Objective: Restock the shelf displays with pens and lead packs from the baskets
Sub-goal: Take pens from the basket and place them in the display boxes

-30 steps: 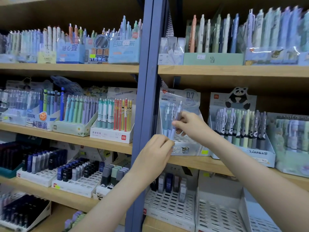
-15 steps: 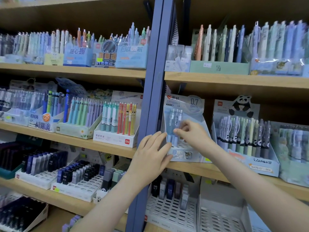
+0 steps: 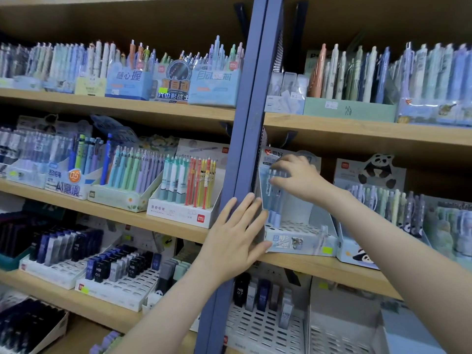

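Bright even overhead light, shadow beneath shelf boards (image 3: 357, 134), glare on right plastic wrap (image 3: 434, 109), general motion blur, edges bowed.

You have two hands up at the shelving: your left hand (image 3: 235, 241) and your right hand (image 3: 298, 177). One blue upright (image 3: 245, 123) splits it into two bays. The pale blue display (image 3: 298, 241) holds about four pens (image 3: 272, 200), too blurred to count surely. The one white slotted tray (image 3: 260, 330) below holds five lead packs (image 3: 263, 293). One panda display (image 3: 378, 169) stands alongside.
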A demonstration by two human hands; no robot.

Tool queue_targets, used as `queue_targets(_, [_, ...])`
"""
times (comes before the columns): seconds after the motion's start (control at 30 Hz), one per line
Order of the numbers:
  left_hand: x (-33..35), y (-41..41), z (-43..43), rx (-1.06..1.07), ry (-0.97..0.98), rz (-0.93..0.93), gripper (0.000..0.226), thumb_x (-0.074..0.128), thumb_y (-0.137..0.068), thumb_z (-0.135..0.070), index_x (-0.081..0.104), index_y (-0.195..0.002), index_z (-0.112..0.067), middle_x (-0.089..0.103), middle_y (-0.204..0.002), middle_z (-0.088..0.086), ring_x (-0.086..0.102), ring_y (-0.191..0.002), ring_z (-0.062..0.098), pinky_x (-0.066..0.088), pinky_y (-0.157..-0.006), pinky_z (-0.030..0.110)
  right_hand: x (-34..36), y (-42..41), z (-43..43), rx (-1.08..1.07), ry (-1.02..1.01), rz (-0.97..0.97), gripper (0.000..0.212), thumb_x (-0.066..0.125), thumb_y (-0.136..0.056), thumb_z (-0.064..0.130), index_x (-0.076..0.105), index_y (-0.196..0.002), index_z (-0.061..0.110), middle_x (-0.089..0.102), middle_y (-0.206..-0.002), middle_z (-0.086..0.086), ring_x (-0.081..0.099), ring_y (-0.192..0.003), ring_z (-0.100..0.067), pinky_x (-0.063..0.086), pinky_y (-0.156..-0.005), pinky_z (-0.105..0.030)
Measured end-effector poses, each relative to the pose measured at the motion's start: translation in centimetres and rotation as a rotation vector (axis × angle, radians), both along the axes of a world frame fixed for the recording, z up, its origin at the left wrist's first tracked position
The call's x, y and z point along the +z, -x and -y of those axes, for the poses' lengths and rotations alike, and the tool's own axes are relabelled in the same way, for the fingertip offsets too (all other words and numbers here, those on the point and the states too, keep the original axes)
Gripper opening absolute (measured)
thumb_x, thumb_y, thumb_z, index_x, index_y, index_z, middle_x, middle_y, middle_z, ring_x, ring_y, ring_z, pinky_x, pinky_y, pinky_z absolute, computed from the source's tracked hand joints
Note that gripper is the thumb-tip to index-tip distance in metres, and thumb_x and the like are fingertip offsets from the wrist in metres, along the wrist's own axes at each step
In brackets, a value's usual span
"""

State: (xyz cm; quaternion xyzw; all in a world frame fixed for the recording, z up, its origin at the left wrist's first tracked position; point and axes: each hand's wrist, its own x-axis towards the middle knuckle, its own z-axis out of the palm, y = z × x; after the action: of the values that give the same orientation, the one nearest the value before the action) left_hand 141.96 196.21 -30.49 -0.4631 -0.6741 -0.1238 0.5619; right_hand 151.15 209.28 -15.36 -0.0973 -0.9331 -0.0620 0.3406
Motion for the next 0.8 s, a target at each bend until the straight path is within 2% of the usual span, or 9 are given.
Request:
queue_targets(0.2, [0.0, 0.2, -0.1, -0.001, -0.019, -0.025, 0.058, 0.034, -0.097, -0.052, 0.053, -0.134, -0.011, 0.051, -0.142, 0.010, 0.026, -0.144, 0.025, 0.019, -0.116, 0.046, 0.1, 0.1, -0.2, -0.006, 0.046, 0.074, 0.048, 0.052, -0.093, 0.037, 0.046, -0.139, 0.025, 0.036, -0.147, -0.004, 0.024, -0.135, -0.027, 0.022, -0.108, -0.044])
queue_targets(0.37, [-0.1, 0.3, 0.0, -0.016, -0.026, -0.025, 0.057, 0.034, -0.096, -0.053, 0.052, -0.133, -0.012, 0.052, -0.141, 0.008, 0.025, -0.144, 0.023, 0.020, -0.115, 0.049, 0.0, 0.5, -0.4, 0.126, 0.207, 0.056, 0.040, 0.056, -0.091, 0.029, 0.054, -0.131, 0.032, 0.042, -0.141, 0.001, 0.026, -0.134, -0.023, 0.021, -0.111, -0.048])
queue_targets(0.43, [-0.1, 0.4, 0.0, -0.023, -0.024, -0.024, 0.057, 0.035, -0.096, -0.053, 0.052, -0.133, -0.013, 0.052, -0.142, 0.007, 0.025, -0.144, 0.023, 0.021, -0.114, 0.049, 0.0, 0.7, -0.6, 0.222, 0.296, 0.049, 0.036, 0.057, -0.090, 0.025, 0.058, -0.124, 0.033, 0.050, -0.136, 0.003, 0.035, -0.131, -0.019, 0.028, -0.109, -0.043])
queue_targets(0.53, [-0.1, 0.4, 0.0, -0.024, -0.022, -0.023, 0.058, 0.034, -0.096, -0.053, 0.052, -0.133, -0.013, 0.052, -0.142, 0.007, 0.024, -0.144, 0.023, 0.021, -0.113, 0.050, 0.0, 0.8, -0.2, 0.319, 0.411, 0.016, 0.042, 0.057, -0.091, 0.014, 0.053, -0.132, 0.022, 0.053, -0.135, 0.002, 0.045, -0.126, -0.013, 0.035, -0.102, -0.028])
queue_targets(0.7, [-0.2, 0.4, 0.0, -0.019, -0.021, -0.021, 0.057, 0.034, -0.096, -0.053, 0.051, -0.133, -0.013, 0.052, -0.141, 0.007, 0.024, -0.144, 0.023, 0.022, -0.112, 0.050, -0.4, 0.4, -0.6, 0.337, 0.363, 0.018, 0.044, 0.055, -0.095, 0.019, 0.049, -0.138, 0.020, 0.050, -0.140, 0.004, 0.043, -0.128, -0.010, 0.030, -0.098, -0.023])
queue_targets(0.8, [-0.2, 0.3, -0.1, -0.016, -0.021, -0.020, 0.057, 0.034, -0.096, -0.052, 0.051, -0.133, -0.013, 0.052, -0.141, 0.008, 0.025, -0.144, 0.024, 0.022, -0.112, 0.050, -0.9, 0.2, -1.0, 0.367, 0.376, -0.034, 0.048, 0.059, -0.093, 0.020, 0.047, -0.139, 0.019, 0.052, -0.137, 0.004, 0.045, -0.125, -0.007, 0.032, -0.100, -0.023])
